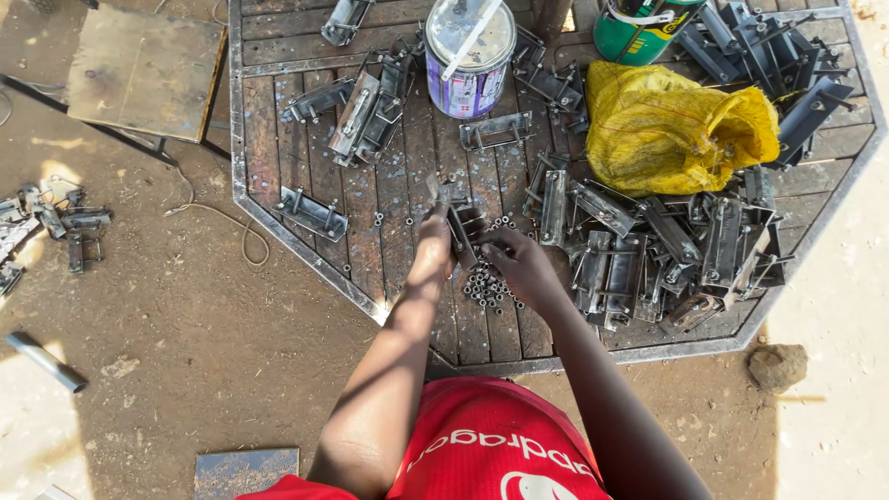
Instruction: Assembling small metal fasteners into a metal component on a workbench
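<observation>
Head view, read left to right. On the dirt at 9 o'clock, a small heap of latches [51,227], too tangled to count; above it at 10 o'clock, one flat board [143,69]; at 8 o'clock, one short pipe [44,361]; at 7 o'clock, one small plate [245,470]. Then the table [278,236], eight-sided, planked, steel-rimmed. On its left half, some five loose latches lying apart, one nearest the rim [313,214]. At centre, left hand [432,250] closed around one latch [461,227], fingers clamped on its body, held just over the boards. Right hand [520,264] hard against it from 3 o'clock, fingertips drawn together at the latch's lower end; cannot tell whether pinching a nut. Directly beneath both hands, at 6 o'clock from the latch, a spill of nuts [486,285], far too many to count, with a few strays at 9 o'clock. Judged from this: midway through fitting small hardware to the held latch, with nothing seated for certain. Calls for a firm left grip, a fine right pinch and a square line-up of nut to bolt. At 12 o'clock, one white-lidded can [469,56] with a stick across the lid. Further right, one green can [644,28], one yellow bag [671,125], and a big pile [667,250] of latches from 1 to 4 o'clock, uncountable. Off the table at 4 o'clock, one stone [776,366].
</observation>
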